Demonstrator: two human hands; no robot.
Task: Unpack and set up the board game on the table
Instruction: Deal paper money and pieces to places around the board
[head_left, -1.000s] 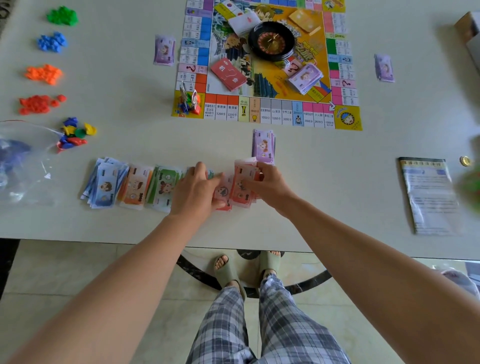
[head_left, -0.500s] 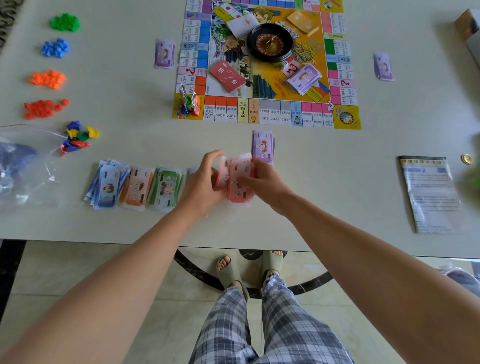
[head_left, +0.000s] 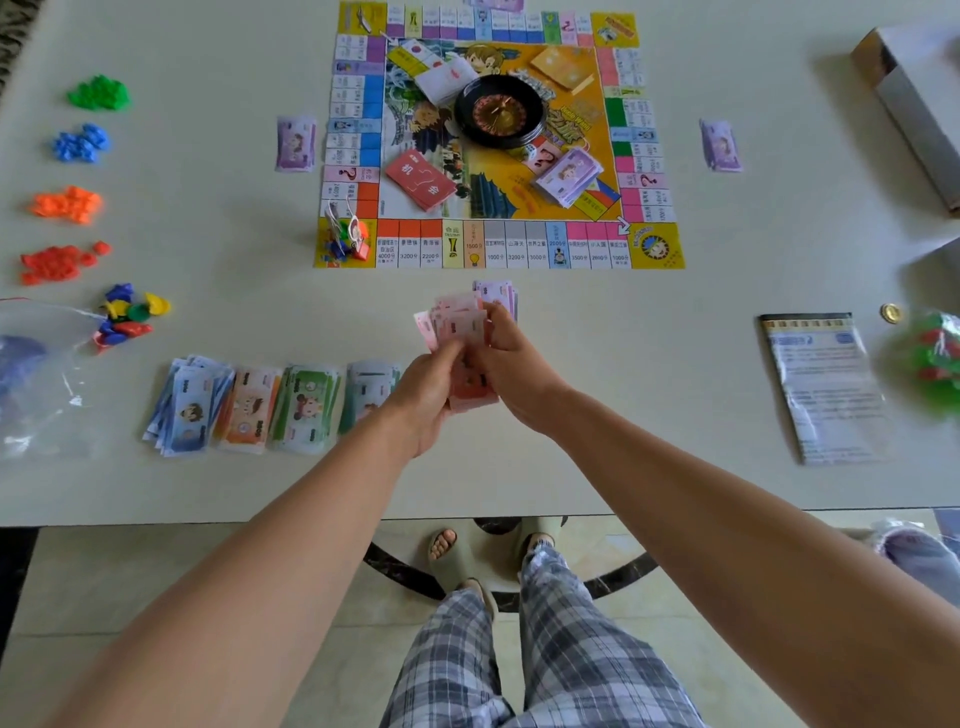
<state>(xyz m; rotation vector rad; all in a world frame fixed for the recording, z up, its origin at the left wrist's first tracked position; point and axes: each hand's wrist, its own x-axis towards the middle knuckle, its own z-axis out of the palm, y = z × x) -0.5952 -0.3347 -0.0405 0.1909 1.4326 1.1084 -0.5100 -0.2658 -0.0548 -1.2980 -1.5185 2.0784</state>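
Low centre of frame: my left hand (head_left: 423, 395) and right hand (head_left: 511, 364) meet over the tabletop (head_left: 623, 415), just below the game board (head_left: 519, 244). Both hold one fanned wad of pink banknotes (head_left: 457, 322), with the fingers of each hand curled round it and pinching it. The hands cover the wad's lower half, and its print is too blurred to read. I cannot tell whether it clears the tabletop.

- Purple notes (head_left: 496, 291) lie just behind the wad, mostly hidden by it and by the right hand.
- Left of the hands is a row of stacks: blue notes (head_left: 189, 405), orange notes (head_left: 249, 410) and green notes (head_left: 306, 408). A fourth pale stack (head_left: 369, 384) is partly behind my left wrist.
- A clear plastic bag (head_left: 31, 384) is cut off at the left edge; its contents are indistinct.
- An open box (head_left: 914, 104) is cut off at the upper right.
- A green-and-red blur (head_left: 935, 358) at the right edge cannot be identified. A coin (head_left: 891, 313) and a leaflet (head_left: 821, 384) lie beside it.
- A roulette wheel (head_left: 500, 110) sits on the board's centre.
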